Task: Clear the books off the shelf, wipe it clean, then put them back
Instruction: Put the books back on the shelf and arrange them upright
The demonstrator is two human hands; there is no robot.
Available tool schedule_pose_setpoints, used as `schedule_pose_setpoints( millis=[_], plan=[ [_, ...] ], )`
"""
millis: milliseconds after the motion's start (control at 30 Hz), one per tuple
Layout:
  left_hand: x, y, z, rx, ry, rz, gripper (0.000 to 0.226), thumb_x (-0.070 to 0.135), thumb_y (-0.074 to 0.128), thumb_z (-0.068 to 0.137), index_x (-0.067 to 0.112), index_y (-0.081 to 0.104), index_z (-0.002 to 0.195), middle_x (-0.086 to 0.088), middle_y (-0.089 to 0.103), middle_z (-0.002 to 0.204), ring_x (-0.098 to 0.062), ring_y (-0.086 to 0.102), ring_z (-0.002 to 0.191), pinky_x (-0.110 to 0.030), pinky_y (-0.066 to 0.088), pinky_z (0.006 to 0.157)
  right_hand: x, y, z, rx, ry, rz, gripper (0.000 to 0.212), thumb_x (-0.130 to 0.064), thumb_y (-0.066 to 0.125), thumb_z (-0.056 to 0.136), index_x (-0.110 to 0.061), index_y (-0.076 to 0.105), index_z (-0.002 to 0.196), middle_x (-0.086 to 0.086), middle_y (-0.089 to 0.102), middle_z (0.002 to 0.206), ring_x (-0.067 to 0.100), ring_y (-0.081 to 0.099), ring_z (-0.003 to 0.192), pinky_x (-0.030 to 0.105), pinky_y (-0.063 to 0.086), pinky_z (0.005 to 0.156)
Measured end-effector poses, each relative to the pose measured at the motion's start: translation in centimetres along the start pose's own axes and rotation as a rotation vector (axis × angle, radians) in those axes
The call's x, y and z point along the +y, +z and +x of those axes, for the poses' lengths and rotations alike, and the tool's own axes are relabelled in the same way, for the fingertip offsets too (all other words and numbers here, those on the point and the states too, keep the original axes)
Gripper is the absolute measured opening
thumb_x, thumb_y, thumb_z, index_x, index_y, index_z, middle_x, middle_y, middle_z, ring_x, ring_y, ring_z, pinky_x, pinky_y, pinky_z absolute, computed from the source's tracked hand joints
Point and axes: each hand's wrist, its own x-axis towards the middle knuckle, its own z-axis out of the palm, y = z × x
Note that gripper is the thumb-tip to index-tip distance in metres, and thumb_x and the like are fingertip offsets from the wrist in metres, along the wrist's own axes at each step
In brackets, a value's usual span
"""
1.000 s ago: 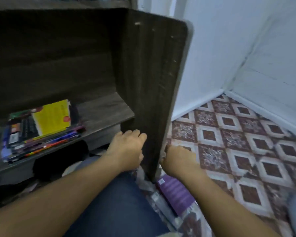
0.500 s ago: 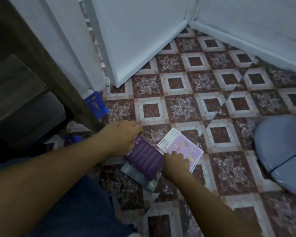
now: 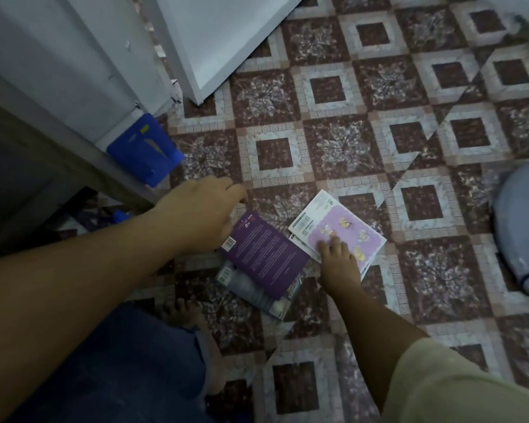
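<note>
Three books lie on the patterned floor in front of me. A purple book (image 3: 266, 257) rests slanted on top of a grey book (image 3: 257, 293). Just to its right lies a thin lilac book (image 3: 348, 236) with a white strip at its top. My left hand (image 3: 202, 215) covers the purple book's upper left corner, fingers curled down round its edge; the thumb is hidden. My right hand (image 3: 336, 264) presses its fingertips flat on the lilac book's near part. The dark shelf unit (image 3: 43, 141) stands at the left; its boards are out of view.
A flat blue object (image 3: 144, 148) leans at the shelf's foot against a white panel (image 3: 226, 41). A pale blue-grey rounded thing (image 3: 522, 233) sits at the right edge. My bare foot (image 3: 190, 309) and jeans-clad knee (image 3: 119, 361) are near the grey book.
The view dropped from the shelf to the floor. Both hands left the shelf's side panel and came down onto the books, left on the purple one, right on the lilac one.
</note>
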Motion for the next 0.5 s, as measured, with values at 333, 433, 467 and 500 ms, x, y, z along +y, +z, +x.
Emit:
schedule_pose_setpoints(
  millis=[333, 433, 467, 500],
  plan=[
    [0.1, 1.0, -0.3, -0.001, 0.012, -0.017, 0.039, 0.030, 0.045, 0.095, 0.032, 0.036, 0.133, 0.009, 0.046, 0.124, -0.014, 0.045, 0.112, -0.035, 0.034, 0.095, 0.4, 0.2, 2.2, 0.031, 0.036, -0.056, 0.059, -0.008, 0.041, 0.099, -0.012, 0.014, 0.150, 0.019, 0.033, 0.144, 0.033, 0.055, 0.114, 0.036, 0.049, 0.072],
    [0.0, 0.9, -0.3, 0.009, 0.000, -0.045, 0.037, 0.031, 0.044, 0.096, 0.035, 0.035, 0.132, 0.011, 0.046, 0.121, -0.012, 0.046, 0.110, -0.035, 0.035, 0.095, 1.0, -1.0, 3.5, 0.043, -0.019, -0.160, 0.055, -0.013, 0.043, 0.099, -0.004, 0.018, 0.147, 0.014, 0.041, 0.134, 0.025, 0.061, 0.102, 0.032, 0.048, 0.068],
    [0.1, 0.9, -0.3, 0.008, -0.003, -0.051, 0.037, 0.031, 0.043, 0.096, 0.035, 0.035, 0.132, 0.012, 0.046, 0.120, -0.012, 0.046, 0.109, -0.034, 0.035, 0.095, 1.3, -0.9, 4.1, 0.038, -0.018, -0.184, 0.061, -0.020, 0.049, 0.097, -0.003, 0.019, 0.147, 0.017, 0.037, 0.140, 0.028, 0.059, 0.108, 0.033, 0.050, 0.075],
    [0.3, 1.0, -0.5, 0.004, -0.003, -0.058, 0.037, 0.031, 0.043, 0.096, 0.034, 0.035, 0.132, 0.012, 0.046, 0.120, -0.011, 0.046, 0.109, -0.034, 0.035, 0.095, 1.7, -0.5, 4.4, 0.042, -0.002, -0.199, 0.072, -0.028, 0.056, 0.094, -0.003, 0.015, 0.148, 0.021, 0.028, 0.147, 0.036, 0.053, 0.117, 0.037, 0.050, 0.086]
  ],
)
